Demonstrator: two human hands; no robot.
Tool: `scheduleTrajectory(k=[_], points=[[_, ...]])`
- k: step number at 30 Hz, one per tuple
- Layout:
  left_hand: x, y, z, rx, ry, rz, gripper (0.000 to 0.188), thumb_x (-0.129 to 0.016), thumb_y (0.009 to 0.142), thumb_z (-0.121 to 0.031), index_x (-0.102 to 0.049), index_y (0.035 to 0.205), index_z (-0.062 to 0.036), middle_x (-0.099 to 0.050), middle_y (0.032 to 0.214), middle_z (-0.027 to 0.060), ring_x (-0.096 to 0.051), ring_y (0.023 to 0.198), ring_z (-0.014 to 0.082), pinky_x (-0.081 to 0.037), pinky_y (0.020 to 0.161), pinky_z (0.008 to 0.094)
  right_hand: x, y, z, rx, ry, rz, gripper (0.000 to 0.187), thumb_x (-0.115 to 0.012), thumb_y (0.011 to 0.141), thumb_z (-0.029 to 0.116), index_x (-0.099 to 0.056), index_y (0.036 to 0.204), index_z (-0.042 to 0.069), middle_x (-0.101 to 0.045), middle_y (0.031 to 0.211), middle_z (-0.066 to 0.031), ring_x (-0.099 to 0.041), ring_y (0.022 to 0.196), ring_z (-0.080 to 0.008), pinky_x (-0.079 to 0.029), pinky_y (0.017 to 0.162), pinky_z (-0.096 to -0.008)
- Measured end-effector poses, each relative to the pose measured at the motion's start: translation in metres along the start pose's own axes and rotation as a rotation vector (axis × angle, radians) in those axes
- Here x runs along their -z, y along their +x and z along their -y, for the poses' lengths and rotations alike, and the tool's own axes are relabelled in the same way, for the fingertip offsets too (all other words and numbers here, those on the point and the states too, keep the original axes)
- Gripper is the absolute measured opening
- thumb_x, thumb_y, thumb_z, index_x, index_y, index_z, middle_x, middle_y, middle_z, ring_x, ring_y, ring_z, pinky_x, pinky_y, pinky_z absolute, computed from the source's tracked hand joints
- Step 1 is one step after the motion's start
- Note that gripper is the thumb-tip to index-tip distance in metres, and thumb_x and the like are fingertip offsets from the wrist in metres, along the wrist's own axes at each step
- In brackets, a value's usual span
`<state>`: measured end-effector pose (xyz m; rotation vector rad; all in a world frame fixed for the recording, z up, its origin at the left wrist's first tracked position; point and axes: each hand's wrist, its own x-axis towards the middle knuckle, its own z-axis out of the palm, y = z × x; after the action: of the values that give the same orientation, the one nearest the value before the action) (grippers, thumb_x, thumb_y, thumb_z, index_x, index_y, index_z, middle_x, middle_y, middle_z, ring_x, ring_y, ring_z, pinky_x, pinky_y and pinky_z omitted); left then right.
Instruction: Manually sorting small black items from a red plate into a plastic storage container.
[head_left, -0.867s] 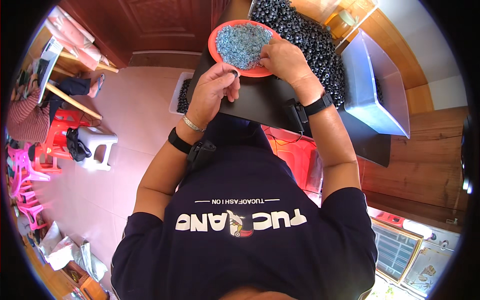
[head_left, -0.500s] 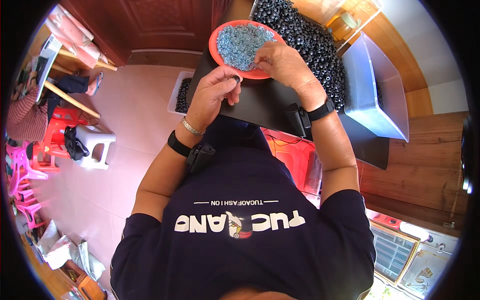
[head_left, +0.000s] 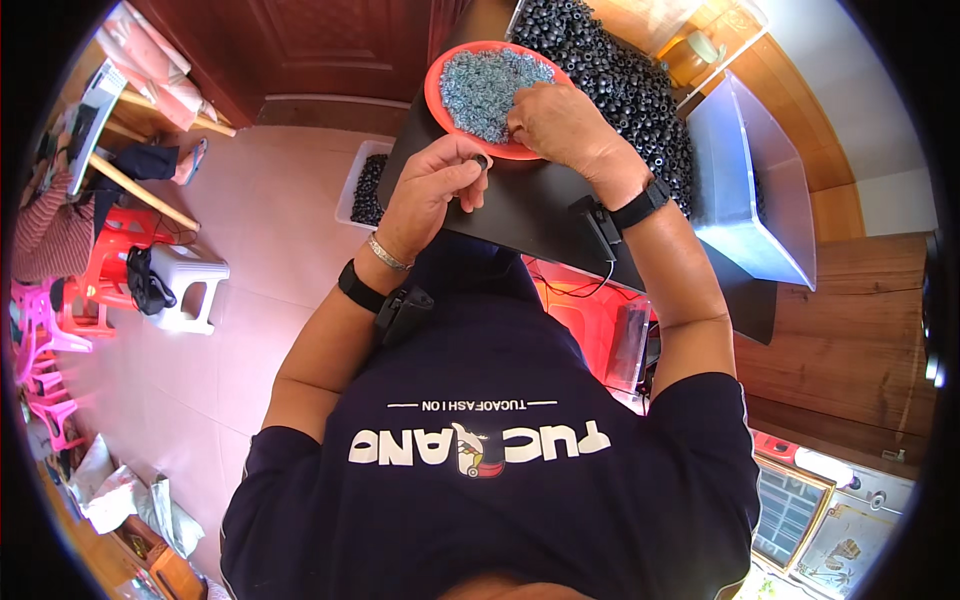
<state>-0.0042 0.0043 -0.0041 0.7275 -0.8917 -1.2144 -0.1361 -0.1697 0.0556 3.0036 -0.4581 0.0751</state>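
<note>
My left hand point(head_left: 428, 195) pinches a small round black plastic part point(head_left: 481, 162) between thumb and forefinger, just off the near rim of a red plate point(head_left: 436, 112). A heap of small silvery metal pieces, which look like screws point(head_left: 485, 88), fills the plate. Over the plate's right side, my right hand point(head_left: 572, 130) has its fingertips drawn together at the heap; what they hold, if anything, is hidden. Beside the plate, to the right, spreads a large pile of similar black plastic parts point(head_left: 630, 100) on the dark table point(head_left: 530, 205).
Right of the pile, a translucent plastic bin point(head_left: 735, 170) lies tipped on its side. A white tub point(head_left: 352, 190) of black parts stands left of the table. Behind the pile is a jar point(head_left: 690, 58). Stools point(head_left: 185, 280) and a seated person point(head_left: 60, 230) are at far left.
The view has shifted slightly. My right hand stays at the heap, its fingers closed a little differently and its elbow farther out. My left hand still holds the black part.
</note>
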Motion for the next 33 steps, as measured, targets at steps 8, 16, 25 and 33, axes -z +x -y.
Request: scheduleTrajectory(k=[8,16,25,33], points=[[0.001,0.0,0.001,0.003,0.01,0.007,0.02,-0.053,0.093,-0.017,-0.059,0.104,-0.0007,-0.061,0.081,0.0049,-0.058,0.068,0.0125,-0.044,0.061,0.0239,0.014,-0.01,0.0,-0.189,0.402,-0.143,0.01,-0.064,0.083,0.013,-0.067,0.088,0.005,-0.067,0.087,-0.0059,-0.063,0.082,-0.0205,-0.05,0.073,-0.0311],[-0.002,0.002,0.001,0.003,0.033,-0.034,0.021,-0.053,0.094,-0.017,-0.058,0.105,-0.0008,-0.06,0.083,0.0041,-0.057,0.069,0.0119,-0.044,0.063,0.0235,0.023,-0.034,0.036,-0.355,1.48,-0.184,0.013,-0.068,0.088,0.015,-0.069,0.095,0.005,-0.066,0.087,0.0025,-0.053,0.077,-0.0053,-0.043,0.074,-0.021],[-0.002,0.002,0.004,-0.045,0.036,-0.039,0.02,-0.056,0.094,-0.018,-0.059,0.105,-0.0016,-0.061,0.081,0.0022,-0.057,0.068,0.0095,-0.044,0.061,0.0221,0.02,-0.037,0.067,-0.256,1.663,-0.19,0.012,-0.068,0.089,0.016,-0.068,0.093,0.004,-0.066,0.079,0.0004,-0.055,0.073,-0.0066,-0.043,0.067,-0.0221],[-0.004,0.001,0.003,-0.031,0.114,-0.03,0.022,-0.054,0.093,-0.018,-0.058,0.105,0.0,-0.06,0.083,0.0034,-0.057,0.071,0.011,-0.044,0.066,0.0238,0.008,-0.039,0.064,-0.402,1.589,-0.176,0.014,-0.067,0.088,0.019,-0.066,0.092,0.005,-0.064,0.081,0.001,-0.056,0.075,-0.0069,-0.042,0.065,-0.0218]])
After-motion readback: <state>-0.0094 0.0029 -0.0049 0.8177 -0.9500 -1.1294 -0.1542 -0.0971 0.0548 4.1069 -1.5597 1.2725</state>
